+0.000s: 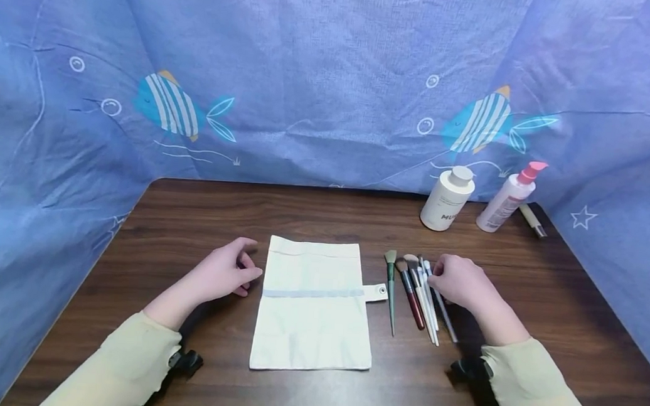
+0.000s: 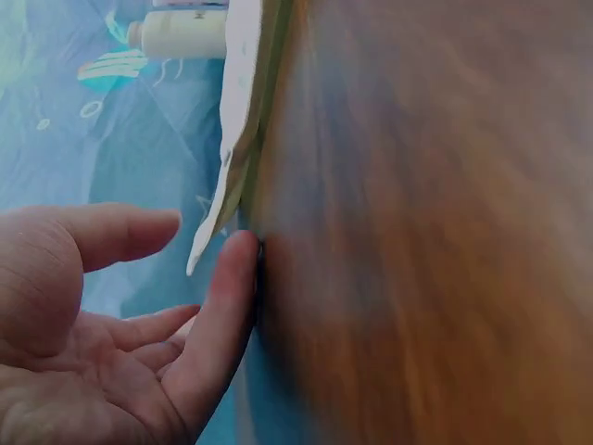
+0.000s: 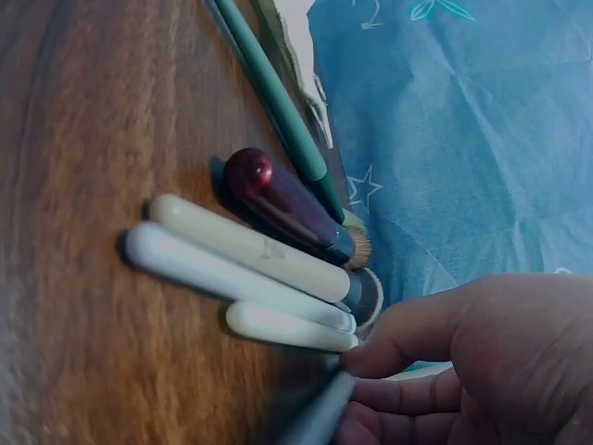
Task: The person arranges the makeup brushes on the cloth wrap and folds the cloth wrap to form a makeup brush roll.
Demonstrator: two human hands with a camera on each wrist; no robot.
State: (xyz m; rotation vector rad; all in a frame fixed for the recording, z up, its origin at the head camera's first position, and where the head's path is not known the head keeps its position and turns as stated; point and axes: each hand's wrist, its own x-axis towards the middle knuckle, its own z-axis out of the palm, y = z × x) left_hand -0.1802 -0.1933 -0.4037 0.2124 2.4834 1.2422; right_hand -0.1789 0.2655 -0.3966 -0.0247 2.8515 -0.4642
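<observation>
From the head view, can read "MU" on a white bottle [image 1: 445, 204], not the tiny print on the pump bottle [image 1: 504, 204]; can see the left hand [image 1: 226, 270] holding nothing, just beside the white pouch [image 1: 307, 335], and the right hand [image 1: 460, 281] at the brushes [image 1: 413, 301]. From the left wrist, can see thumb [image 2: 130, 232] and forefinger [image 2: 220, 301] parted near the pouch. From the right wrist, can see a grey brush [image 3: 320, 411] pinched, plus an illegible mark on a cream handle [image 3: 246, 241].

Pouch [image 1: 310, 328] is cream with a greyish band [image 1: 313, 293], brushes [image 1: 415, 307] are green, maroon, white; brown woodgrain table [image 1: 234, 206], blue curtain [image 1: 332, 103] with striped fish [image 1: 170, 105].
</observation>
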